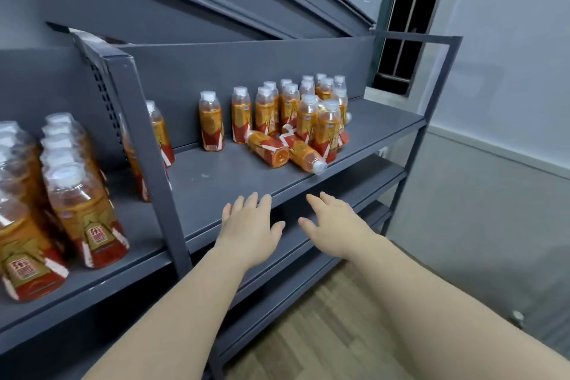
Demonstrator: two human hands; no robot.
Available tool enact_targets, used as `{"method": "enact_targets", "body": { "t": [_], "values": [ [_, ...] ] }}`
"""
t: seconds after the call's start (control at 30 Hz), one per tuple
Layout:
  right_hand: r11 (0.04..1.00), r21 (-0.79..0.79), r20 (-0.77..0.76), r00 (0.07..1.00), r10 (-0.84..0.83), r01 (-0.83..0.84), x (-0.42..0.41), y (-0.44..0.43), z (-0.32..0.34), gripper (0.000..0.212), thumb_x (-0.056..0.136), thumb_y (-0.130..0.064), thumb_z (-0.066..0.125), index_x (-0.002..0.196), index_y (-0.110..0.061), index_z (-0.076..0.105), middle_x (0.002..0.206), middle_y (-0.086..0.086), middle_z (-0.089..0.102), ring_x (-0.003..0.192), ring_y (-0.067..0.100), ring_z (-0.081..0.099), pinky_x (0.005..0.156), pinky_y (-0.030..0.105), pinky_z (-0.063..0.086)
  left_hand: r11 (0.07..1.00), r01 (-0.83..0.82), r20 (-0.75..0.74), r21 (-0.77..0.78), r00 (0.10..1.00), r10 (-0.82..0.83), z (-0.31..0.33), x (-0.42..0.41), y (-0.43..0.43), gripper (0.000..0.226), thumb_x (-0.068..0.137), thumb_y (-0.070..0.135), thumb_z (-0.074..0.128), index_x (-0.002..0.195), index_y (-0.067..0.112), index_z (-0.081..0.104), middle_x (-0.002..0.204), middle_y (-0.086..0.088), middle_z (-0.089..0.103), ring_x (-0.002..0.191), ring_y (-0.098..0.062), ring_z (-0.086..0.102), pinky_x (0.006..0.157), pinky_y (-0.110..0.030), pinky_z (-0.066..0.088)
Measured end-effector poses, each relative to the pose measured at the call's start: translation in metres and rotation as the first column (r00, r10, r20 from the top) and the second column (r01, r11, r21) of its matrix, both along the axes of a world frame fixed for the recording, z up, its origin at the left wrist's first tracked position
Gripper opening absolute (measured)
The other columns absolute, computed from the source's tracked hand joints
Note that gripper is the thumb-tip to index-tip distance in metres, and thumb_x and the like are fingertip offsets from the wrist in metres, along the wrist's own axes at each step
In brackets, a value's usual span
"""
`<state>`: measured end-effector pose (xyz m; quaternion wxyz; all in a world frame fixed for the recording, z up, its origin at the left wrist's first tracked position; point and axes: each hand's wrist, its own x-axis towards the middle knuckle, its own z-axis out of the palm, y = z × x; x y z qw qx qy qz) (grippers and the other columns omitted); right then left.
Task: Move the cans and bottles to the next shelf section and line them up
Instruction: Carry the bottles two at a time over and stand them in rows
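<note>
Left hand (249,225) and right hand (334,225) hover at lower centre, fingers spread, grasping nothing, near the shelf (216,176) front edge. The bottle cluster (308,114) stands well apart at upper right, two bottles toppled. Lined-up bottles (61,188) occupy the left section.

Rows of bottles (83,210) are standing on my left — a bunch (290,103) is standing right, two fallen bottles (268,149) lying in front.
</note>
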<state>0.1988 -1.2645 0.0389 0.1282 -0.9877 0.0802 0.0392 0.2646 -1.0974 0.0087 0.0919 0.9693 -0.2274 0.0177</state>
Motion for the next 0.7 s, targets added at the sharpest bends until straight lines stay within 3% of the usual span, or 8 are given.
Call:
{"method": "enact_targets", "body": {
  "t": [0.27, 0.47, 0.7],
  "values": [
    [0.995, -0.003, -0.008, 0.995, 0.098, -0.098, 0.069, 0.005, -0.004, 0.068, 0.104, -0.051, 0.037, 0.160, -0.020, 0.013, 0.166, 0.011, 0.012, 0.152, 0.031, 0.014, 0.123, 0.046, 0.017, 0.996, -0.089, 0.005, -0.001, 0.996, 0.089, -0.002, 0.053, 0.003, 0.058, 0.100, 0.054, 0.040, 0.146, 0.019, 0.033, 0.145, -0.003, 0.044, 0.136, -0.029, 0.037, 0.115, -0.048, 0.028],
    [0.973, 0.017, -0.001, 0.973, 0.230, -0.230, 0.129, 0.003, -0.007, 0.067, 0.104, -0.050, 0.037, 0.160, -0.022, 0.013, 0.167, 0.011, 0.011, 0.152, 0.030, 0.014, 0.123, 0.044, 0.017, 0.976, -0.216, -0.014, 0.003, 0.976, 0.216, 0.000, 0.088, 0.005, 0.066, 0.101, 0.054, 0.039, 0.155, 0.019, 0.023, 0.159, -0.006, 0.030, 0.148, -0.032, 0.022, 0.121, -0.051, 0.018],
    [0.906, 0.037, 0.003, 0.907, 0.422, -0.422, 0.196, -0.003, -0.006, 0.067, 0.104, -0.048, 0.038, 0.160, -0.021, 0.014, 0.167, 0.010, 0.011, 0.152, 0.028, 0.013, 0.122, 0.040, 0.015, 0.897, -0.443, -0.008, -0.003, 0.897, 0.443, 0.002, 0.110, 0.007, 0.068, 0.101, 0.055, 0.038, 0.157, 0.020, 0.020, 0.163, -0.009, 0.023, 0.150, -0.033, 0.018, 0.122, -0.051, 0.016]
  ]
}}
